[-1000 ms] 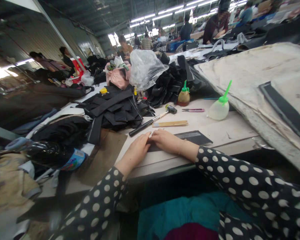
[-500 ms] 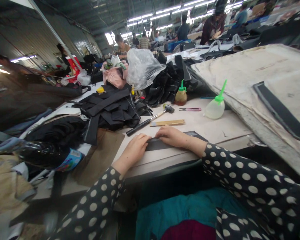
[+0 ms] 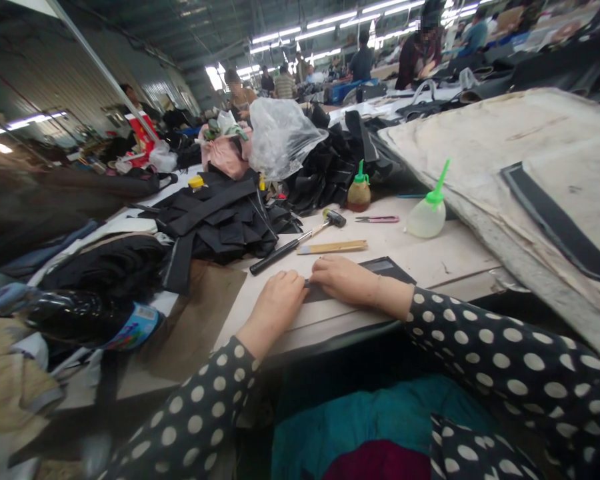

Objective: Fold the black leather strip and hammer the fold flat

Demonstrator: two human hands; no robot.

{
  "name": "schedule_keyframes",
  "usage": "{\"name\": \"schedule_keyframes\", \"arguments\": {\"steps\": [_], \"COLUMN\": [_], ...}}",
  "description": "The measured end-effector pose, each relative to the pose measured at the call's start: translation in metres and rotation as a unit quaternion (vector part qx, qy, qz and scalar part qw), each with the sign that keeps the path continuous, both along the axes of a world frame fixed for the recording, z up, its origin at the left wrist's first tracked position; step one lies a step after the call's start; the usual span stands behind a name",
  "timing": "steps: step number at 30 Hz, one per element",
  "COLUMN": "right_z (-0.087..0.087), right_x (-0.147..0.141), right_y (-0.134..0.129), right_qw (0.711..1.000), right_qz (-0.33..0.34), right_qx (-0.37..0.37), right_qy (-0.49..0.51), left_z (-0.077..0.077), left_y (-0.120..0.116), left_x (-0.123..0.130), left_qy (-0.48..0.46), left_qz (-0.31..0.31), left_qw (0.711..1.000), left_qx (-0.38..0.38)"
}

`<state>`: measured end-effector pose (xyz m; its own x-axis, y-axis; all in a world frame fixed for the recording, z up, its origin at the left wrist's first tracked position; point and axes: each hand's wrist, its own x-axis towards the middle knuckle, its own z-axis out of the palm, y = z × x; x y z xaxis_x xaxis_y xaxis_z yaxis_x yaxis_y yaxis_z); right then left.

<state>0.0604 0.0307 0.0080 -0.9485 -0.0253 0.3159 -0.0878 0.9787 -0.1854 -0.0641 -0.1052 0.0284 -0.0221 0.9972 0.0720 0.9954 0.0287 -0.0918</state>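
Note:
On the pale worktop, a black strip of material (image 3: pixel 391 268) lies partly under my hands. My left hand (image 3: pixel 276 303) has its curled fingers closed on the strip's left part. Close against it, my right hand (image 3: pixel 347 279) pinches the strip's edge with fingers bent down. The fingertips of both hands almost meet, and they hide much of the strip's edge. Just beyond the hands lie a yellowish flat stick (image 3: pixel 333 247) and a hammer (image 3: pixel 297 243) with a black handle.
Pink thread snips (image 3: pixel 377 219), a clear squeeze bottle (image 3: pixel 427 219) and an amber squeeze bottle (image 3: pixel 359 195) are farther back. Black strips (image 3: pixel 220 220) pile up at left, near a dark drink bottle (image 3: pixel 87 317). A thick pale board (image 3: pixel 500 133) slants at right. People work behind.
My left hand has moved right along the strip, closer to my right hand, covering more of it. The view has shifted slightly.

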Motion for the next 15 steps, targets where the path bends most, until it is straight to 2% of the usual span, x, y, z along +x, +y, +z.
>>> {"name": "schedule_keyframes", "arguments": {"steps": [3,7,12,15], "right_z": [0.000,0.001,0.001,-0.001], "right_x": [0.001,0.012,0.031,0.036], "right_y": [0.004,0.018,0.031,0.031], "right_qw": [0.998,0.991,0.988,0.989], "right_qz": [-0.002,-0.037,-0.037,-0.025], "right_qx": [-0.055,-0.131,-0.149,-0.145], "right_qy": [0.002,-0.019,-0.018,0.000], "left_z": [-0.006,-0.010,-0.004,-0.002], "left_y": [0.006,0.006,0.008,0.012], "left_x": [0.003,0.007,0.009,0.009], "left_qy": [-0.084,-0.098,-0.107,-0.144], "left_qz": [0.023,0.032,0.038,0.018], "left_qw": [0.996,0.994,0.993,0.989], "left_qx": [0.036,0.037,0.020,0.025]}}
